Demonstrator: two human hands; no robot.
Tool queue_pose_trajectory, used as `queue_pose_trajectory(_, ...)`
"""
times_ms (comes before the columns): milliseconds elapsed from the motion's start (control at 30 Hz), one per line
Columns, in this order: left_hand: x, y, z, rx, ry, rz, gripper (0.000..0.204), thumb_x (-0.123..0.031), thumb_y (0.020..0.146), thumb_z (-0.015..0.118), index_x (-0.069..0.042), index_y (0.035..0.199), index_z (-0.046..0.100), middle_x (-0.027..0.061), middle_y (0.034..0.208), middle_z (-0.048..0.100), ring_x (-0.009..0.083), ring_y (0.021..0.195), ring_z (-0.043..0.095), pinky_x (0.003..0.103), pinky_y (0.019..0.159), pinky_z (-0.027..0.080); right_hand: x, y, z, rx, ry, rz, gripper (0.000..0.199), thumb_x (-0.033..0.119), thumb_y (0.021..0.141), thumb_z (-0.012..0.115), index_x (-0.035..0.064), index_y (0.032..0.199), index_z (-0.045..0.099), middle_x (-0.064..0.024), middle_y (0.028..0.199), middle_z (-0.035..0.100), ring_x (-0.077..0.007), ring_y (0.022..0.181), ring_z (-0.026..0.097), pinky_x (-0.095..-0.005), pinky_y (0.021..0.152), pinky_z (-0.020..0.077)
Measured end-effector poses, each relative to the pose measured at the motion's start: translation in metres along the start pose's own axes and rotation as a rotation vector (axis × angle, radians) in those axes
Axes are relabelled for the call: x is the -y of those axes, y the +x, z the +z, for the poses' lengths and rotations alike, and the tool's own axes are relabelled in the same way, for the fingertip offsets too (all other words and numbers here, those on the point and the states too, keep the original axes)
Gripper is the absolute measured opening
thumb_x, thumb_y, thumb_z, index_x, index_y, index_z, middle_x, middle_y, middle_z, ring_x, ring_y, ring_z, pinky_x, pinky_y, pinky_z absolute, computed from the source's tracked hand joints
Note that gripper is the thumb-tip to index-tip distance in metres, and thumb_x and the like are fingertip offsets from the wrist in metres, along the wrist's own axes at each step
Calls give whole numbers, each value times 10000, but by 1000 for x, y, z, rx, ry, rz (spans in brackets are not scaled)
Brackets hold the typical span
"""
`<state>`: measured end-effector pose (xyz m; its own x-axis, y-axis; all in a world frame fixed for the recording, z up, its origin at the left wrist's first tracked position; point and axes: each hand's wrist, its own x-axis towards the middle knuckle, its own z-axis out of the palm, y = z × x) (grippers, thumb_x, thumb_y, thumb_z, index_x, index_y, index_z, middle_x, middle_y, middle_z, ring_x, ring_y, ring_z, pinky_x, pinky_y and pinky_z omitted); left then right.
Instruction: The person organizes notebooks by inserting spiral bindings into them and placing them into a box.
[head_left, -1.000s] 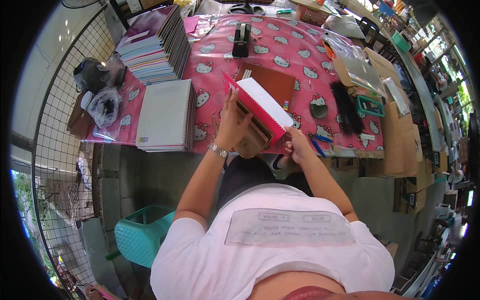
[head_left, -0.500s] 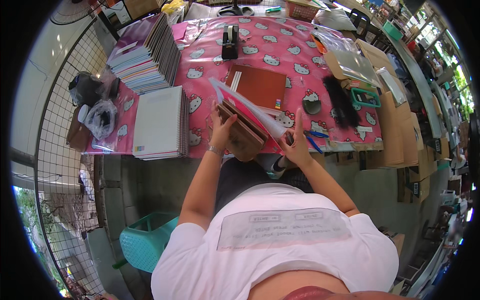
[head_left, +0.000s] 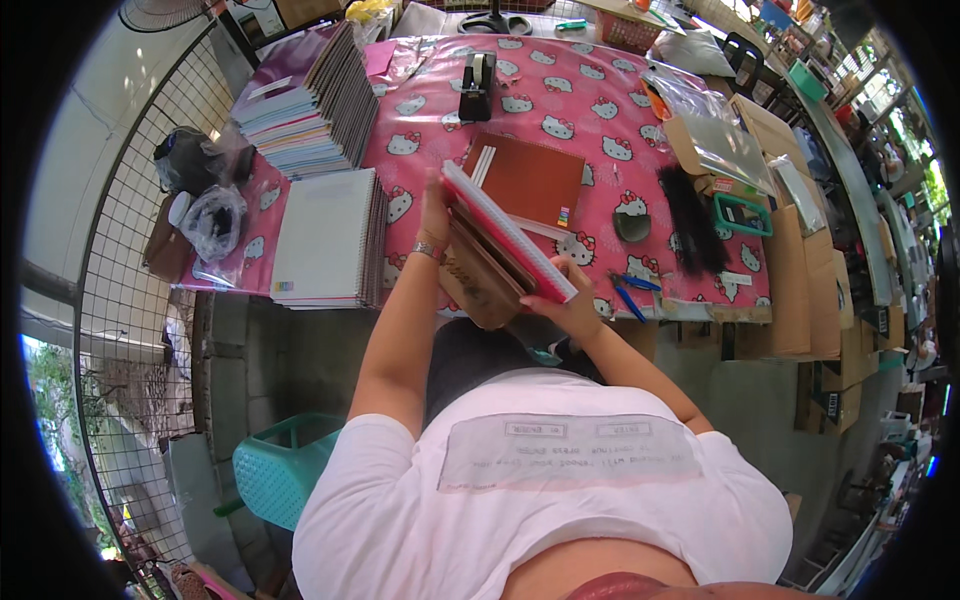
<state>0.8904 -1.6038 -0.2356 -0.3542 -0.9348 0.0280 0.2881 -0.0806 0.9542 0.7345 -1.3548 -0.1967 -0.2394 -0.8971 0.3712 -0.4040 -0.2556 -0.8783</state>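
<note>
A spiral notebook with a pink-red cover [head_left: 505,228] stands tilted on edge between my hands at the table's near side. At its far left end is my left hand [head_left: 434,212], closed on it, a bracelet on the wrist. My right hand [head_left: 572,302] grips the near right end, fingers partly hidden behind it. Directly under and beside the notebook sits a brown cardboard-like holder [head_left: 478,285] with dark gaps between its layers. Just beyond lies a reddish-brown notebook [head_left: 540,185] on others. Blue-handled pliers [head_left: 633,290] lie right of my right hand.
Left are a white spiral notebook stack [head_left: 325,235] and a taller notebook pile [head_left: 305,115]. A black tape dispenser [head_left: 478,88] stands farther back. Black bristly strands [head_left: 692,220], a green tray [head_left: 742,214] and cardboard boxes [head_left: 790,290] are at right. A turquoise stool [head_left: 285,468] stands lower left.
The notebook's loose, fanned sheets have come together into an even block. My right hand has shifted from a raised index finger to a grip on the near end. The view has shifted slightly.
</note>
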Motion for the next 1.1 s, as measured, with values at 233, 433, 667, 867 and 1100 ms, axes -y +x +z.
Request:
queue_pose_trajectory(233, 1, -8, 1, -294, -54, 212, 629, -598, 960, 467, -6, 1065, 651, 75, 1003, 664, 147, 915, 598, 345, 850, 471, -9, 5, 6, -125, -68, -85, 323, 172, 773, 832, 32, 962, 611, -90, 750, 647, -164, 643, 633, -298, 598, 504)
queue_pose_trajectory(433, -105, -110, 97, 370, 932, 1013, 465, -379, 850, 674, -73, 1195, 610, 119, 1228, 597, 296, 1184, 555, 458, 1117, 323, -15, -9, -7, -113, -33, 37, 360, 179, 777, 827, 25, 1035, 630, -131, 875, 680, -189, 747, 677, -313, 649, 527)
queue_pose_trajectory(667, -98, -125, 102, 540, 1075, 981, 297, -282, 806, 721, -99, 1011, 609, 66, 1016, 611, 279, 990, 587, 428, 943, 425, 27, -54, -38, -226, 187, 206, 743, 204, 887, 670, -27, 1463, 263, -158, 1374, 472, -207, 987, 600, -324, 838, 484)
queue_pose_trajectory(867, -97, -126, 113, 590, 1117, 957, 240, -252, 815, 706, -91, 955, 596, 69, 959, 619, 264, 977, 590, 431, 936, 416, 38, -49, 5, -62, 63, -44, 858, 237, 980, 500, -15, 1534, -105, -269, 1603, 109, -344, 1416, 289, -403, 1144, 248)
queue_pose_trajectory(1100, -93, -117, 107, 646, 1066, 976, 255, -272, 781, 719, -96, 920, 598, 61, 905, 608, 278, 948, 584, 458, 1031, 379, 58, -29, -55, -96, -122, 215, 333, 43, 980, 516, 70, 1298, 614, -124, 1044, 706, -131, 771, 620, -269, 662, 506)
